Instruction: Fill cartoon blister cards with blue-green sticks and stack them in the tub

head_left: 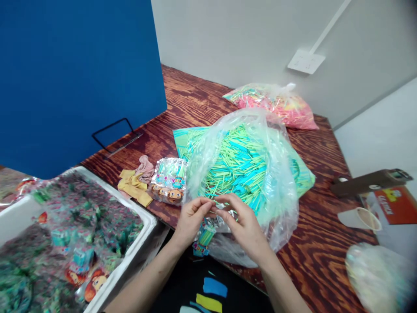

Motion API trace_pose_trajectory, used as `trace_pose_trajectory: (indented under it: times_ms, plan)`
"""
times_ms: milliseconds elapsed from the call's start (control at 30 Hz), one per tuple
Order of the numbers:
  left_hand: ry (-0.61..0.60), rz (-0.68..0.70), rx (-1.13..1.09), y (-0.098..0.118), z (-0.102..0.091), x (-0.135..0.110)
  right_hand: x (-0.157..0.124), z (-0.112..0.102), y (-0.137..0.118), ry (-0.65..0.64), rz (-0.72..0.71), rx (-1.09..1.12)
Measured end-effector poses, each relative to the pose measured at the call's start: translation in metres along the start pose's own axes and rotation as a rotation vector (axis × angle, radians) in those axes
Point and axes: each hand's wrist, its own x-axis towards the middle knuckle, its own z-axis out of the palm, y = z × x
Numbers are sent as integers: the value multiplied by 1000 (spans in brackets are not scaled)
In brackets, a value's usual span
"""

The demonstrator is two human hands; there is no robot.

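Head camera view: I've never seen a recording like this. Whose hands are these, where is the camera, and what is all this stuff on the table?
There is no machine here: a person works with bare hands, and one camera worn on their head looks down at them. That is why two forearms reach in from below. The left hand and right hand meet in front, both pinching the top of a small packet with green sticks inside. Behind them, on the wooden table, lies a big clear bag full of green and blue sticks, and farther back a bag of pink sticks. To the left are a filled packet, yellow and pink scraps, and a white bin heaped with packets.
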Motion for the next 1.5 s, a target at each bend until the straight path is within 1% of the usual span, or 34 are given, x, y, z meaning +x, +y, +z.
trace_pose_trajectory:
  times_ms: [100, 167, 200, 267, 367, 467, 533, 633, 767, 900, 1000, 1067, 1133, 1200, 1267, 1300, 1333, 1367, 1400, 1433, 1467, 1500]
  plan:
    - [122, 139, 83, -6, -9, -5, -16, 7, 16, 53, 95, 8]
    - [226, 261, 150, -11, -16, -10, -26, 15, 24, 54, 130, -31]
    - [258, 312, 203, -14, -20, -12, -29, 21, 28, 49, 131, -75]
    - [271, 378, 366, -19, -27, -16, -30, 34, 33, 54, 102, -200]
    - [250, 395, 599, -27, -34, -20, -17, 52, 38, 74, 40, -379]
    - [251, 370, 653, -34, -38, -21, 1, 64, 42, 19, -10, -497]
    - [255, 382, 672, -37, -39, -19, 10, 69, 44, -9, -25, -529]
    - [239, 457, 747, -42, -40, -16, 17, 68, 46, -14, -24, -488]
    - [176, 603, 828, -47, -38, -15, 17, 61, 46, -41, -44, -421]
    - [136, 689, 854, -45, -32, -14, 18, 56, 41, -65, -47, -309]
    - [130, 724, 832, -35, -28, -17, 19, 52, 38, 4, -45, -145]
    - [158, 740, 816, -24, -28, -23, 18, 48, 37, 67, -64, -82]
    - [214, 717, 795, -10, -32, -29, 17, 41, 34, 83, -73, -24]
    - [295, 639, 744, 7, -42, -28, 17, 32, 27, 36, -43, 73]
    - [393, 535, 670, 26, -60, -15, 24, 23, 16, -52, -17, 176]
    - [436, 496, 646, 35, -72, -5, 31, 21, 9, -99, -20, 220]
    - [468, 461, 671, 45, -84, 9, 41, 20, 2, -148, -42, 254]
    - [493, 413, 778, 53, -96, 24, 54, 21, -4, -180, -72, 288]
    - [486, 314, 982, 61, -108, 39, 70, 24, -9, -205, -84, 310]
    - [453, 174, 1209, 67, -118, 54, 88, 30, -13, -217, -105, 307]
    - [439, 116, 1272, 72, -126, 67, 107, 38, -14, -201, -132, 269]
    - [429, 68, 1321, 75, -132, 78, 125, 48, -14, -185, -165, 172]
